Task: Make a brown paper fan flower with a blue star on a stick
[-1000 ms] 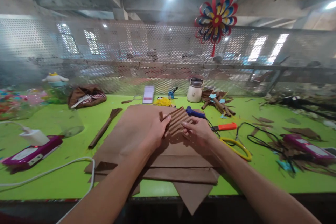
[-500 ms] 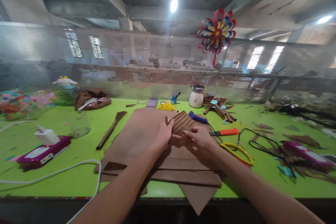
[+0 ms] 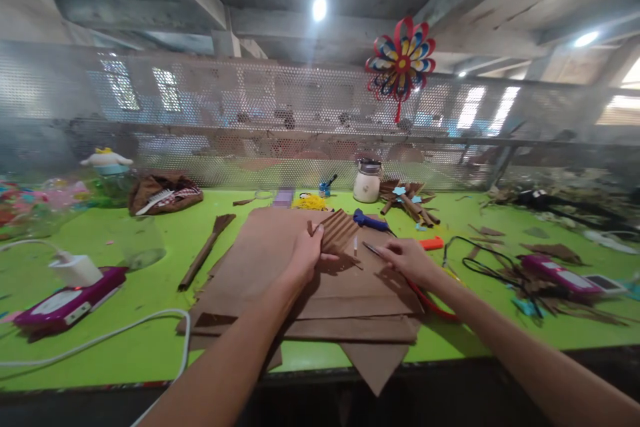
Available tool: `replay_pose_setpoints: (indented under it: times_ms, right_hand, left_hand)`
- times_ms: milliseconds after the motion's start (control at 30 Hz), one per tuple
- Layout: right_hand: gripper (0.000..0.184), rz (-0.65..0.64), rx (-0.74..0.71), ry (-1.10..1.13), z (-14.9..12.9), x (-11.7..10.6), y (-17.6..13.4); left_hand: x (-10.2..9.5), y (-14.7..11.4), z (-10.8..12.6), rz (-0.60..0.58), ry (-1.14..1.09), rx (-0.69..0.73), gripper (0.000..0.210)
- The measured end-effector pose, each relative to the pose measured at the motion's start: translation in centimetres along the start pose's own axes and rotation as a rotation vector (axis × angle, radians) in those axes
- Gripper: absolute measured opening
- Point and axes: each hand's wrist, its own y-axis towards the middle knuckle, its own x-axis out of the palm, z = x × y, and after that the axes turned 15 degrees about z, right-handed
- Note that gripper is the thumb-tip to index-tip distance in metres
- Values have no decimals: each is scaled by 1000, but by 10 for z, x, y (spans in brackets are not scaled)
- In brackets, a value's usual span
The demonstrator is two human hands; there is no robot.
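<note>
My left hand pinches a folded piece of brown paper with darker stripes above a stack of brown paper sheets. To its right, my right hand is closed around scissors, whose grey tip points toward the striped piece without touching it. A red handle loop shows below that hand; its wrist hides much of the tool. A small pale strip lies between the tip and the folded paper. Just behind the right hand is an orange knife handle.
A blue-handled tool lies behind the sheets. Further back stand a white jar and brown paper rolls. A rolled brown stick and a purple power bank with a white cable are leftward. Black cord lies rightward.
My right hand has come away from the striped paper, moved right and taken hold of the scissors. The left hand still pinches the paper. The whole view has shifted slightly.
</note>
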Motion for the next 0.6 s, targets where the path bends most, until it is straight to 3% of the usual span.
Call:
replay_pose_setpoints:
  times_ms: [100, 233, 367, 500, 567, 600]
  right_hand:
    - [30, 9, -146, -363, 38, -38, -9]
    - [35, -228, -181, -543, 65, -65, -21]
    - [51, -280, -184, -609, 56, -65, -21]
    - [42, -396, -169, -606, 44, -61, -18]
    - [38, -355, -154, -600, 30, -60, -19]
    - [34, -265, -155, -591, 17, -60, -21]
  left_hand:
    - [0, 1, 5, 65, -62, 34, 30]
    - [1, 2, 8, 107, -142, 80, 27]
    - [0, 4, 9, 136, -179, 73, 25]
    - [-2, 6, 10, 187, -252, 22, 21]
    - [-3, 6, 9, 200, -276, -22, 20]
    - [-3, 6, 9, 196, -280, -45, 20]
